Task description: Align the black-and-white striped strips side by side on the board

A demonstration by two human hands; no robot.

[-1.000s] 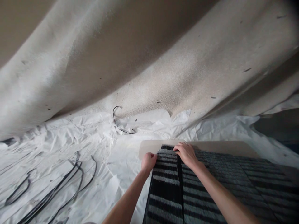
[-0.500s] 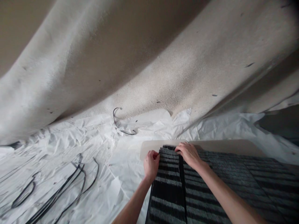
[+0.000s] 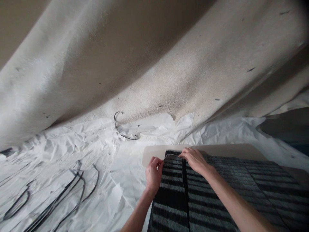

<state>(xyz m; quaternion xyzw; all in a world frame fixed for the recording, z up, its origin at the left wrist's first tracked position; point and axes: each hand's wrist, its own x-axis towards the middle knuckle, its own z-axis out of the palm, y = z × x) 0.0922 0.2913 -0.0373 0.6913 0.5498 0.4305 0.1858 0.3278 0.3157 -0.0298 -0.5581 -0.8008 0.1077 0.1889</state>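
A dark carpet tile with grey stripes (image 3: 170, 196) lies at the bottom centre, next to more striped tiles (image 3: 241, 187) on the right. My left hand (image 3: 153, 175) pinches the tile's left edge near its far corner, fingers closed on it. My right hand (image 3: 194, 159) rests flat on the tiles at their far edge, beside the seam, fingers pressed down. A pale board (image 3: 229, 150) shows beyond the far edge of the tiles.
Crumpled white sheeting (image 3: 72, 154) covers the floor on the left, with thin black strips (image 3: 62, 193) lying on it. A curved black strip (image 3: 120, 129) lies farther off. A large beige carpet surface (image 3: 154, 64) rises behind.
My left hand slid from the tile's far corner a little back along its left edge and pinched it. My right hand stayed nearly in place.
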